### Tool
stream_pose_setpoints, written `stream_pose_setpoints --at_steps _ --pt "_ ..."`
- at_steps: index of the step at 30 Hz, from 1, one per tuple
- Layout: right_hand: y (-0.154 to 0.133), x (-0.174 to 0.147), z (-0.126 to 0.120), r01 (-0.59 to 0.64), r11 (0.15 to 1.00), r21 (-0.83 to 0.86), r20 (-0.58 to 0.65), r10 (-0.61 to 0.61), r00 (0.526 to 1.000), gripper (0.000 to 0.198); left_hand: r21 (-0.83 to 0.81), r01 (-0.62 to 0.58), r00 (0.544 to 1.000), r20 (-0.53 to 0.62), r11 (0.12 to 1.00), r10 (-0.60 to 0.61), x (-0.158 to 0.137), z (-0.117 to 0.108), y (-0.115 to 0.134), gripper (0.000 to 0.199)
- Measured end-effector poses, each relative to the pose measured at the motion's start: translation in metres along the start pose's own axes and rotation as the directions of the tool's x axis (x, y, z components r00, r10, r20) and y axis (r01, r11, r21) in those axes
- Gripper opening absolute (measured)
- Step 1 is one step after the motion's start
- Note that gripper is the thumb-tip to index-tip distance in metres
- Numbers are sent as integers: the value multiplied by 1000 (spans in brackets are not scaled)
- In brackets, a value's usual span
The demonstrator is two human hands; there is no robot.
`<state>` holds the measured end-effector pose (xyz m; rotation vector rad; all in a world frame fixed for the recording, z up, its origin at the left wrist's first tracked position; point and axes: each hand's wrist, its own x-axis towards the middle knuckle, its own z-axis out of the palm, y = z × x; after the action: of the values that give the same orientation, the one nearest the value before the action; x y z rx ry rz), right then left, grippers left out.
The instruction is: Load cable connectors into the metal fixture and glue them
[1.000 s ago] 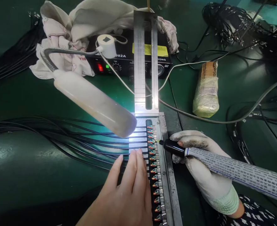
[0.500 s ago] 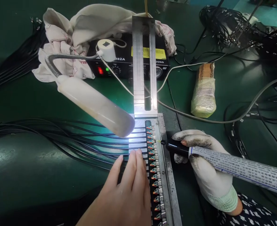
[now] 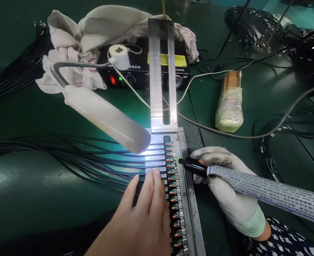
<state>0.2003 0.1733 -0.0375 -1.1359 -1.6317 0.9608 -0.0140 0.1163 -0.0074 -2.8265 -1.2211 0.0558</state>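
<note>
My bare left hand (image 3: 148, 209) lies palm down with its fingers stretched out, the fingertips on the black cables (image 3: 130, 165) at the left side of a metal fixture (image 3: 189, 199). My right hand (image 3: 226, 188), in a smudged white glove, is closed around a dispensing syringe (image 3: 242, 181) with a printed pale barrel, a black front end and a thin yellowish tip. That tip points left at the upper part of a row of small metal connectors (image 3: 176, 206) with coloured wires, clamped along the fixture. Whether it touches one I cannot tell.
A white lamp (image 3: 106, 117) on a bendy neck hangs over the fixture's upper end. Behind stands a black dispenser box (image 3: 138, 76), partly under a cloth (image 3: 111, 23). A wrapped block (image 3: 229, 106) and cable bundles (image 3: 258, 32) lie to the right.
My right hand has moved slightly left with the syringe, bringing its tip closer to the connectors. My left hand stays nearly where it was.
</note>
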Motion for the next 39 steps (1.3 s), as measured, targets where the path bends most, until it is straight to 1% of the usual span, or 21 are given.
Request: stream_pose_setpoints --at_steps 3,8,15,22,32,35,39 --pt "-2 2 1 -1 1000 -30 16 2 1000 21 6 6 1000 3 1000 -6 1 0 0 52" --pt "-2 5 3 -15 997 -69 -1 15 1000 20 8 5 1000 -10 1000 -4 -1 0 1 52" --pt "-3 4 2 -12 999 -36 -23 11 1000 19 2 -9 1000 18 1000 9 -2 -3 0 51" --pt "-6 5 6 13 999 -46 25 -12 1000 21 10 -5 1000 13 1000 5 0 -3 1 50" --pt "-2 2 3 26 999 -31 37 -25 999 25 7 -6 1000 24 1000 6 -2 -2 0 51" --pt "-1 0 4 30 1000 -4 9 -30 1000 25 2 -15 1000 17 1000 14 -2 -2 0 51" --pt "0 -1 4 25 999 26 -34 -24 999 20 -1 -14 1000 18 1000 14 -2 -1 0 50"
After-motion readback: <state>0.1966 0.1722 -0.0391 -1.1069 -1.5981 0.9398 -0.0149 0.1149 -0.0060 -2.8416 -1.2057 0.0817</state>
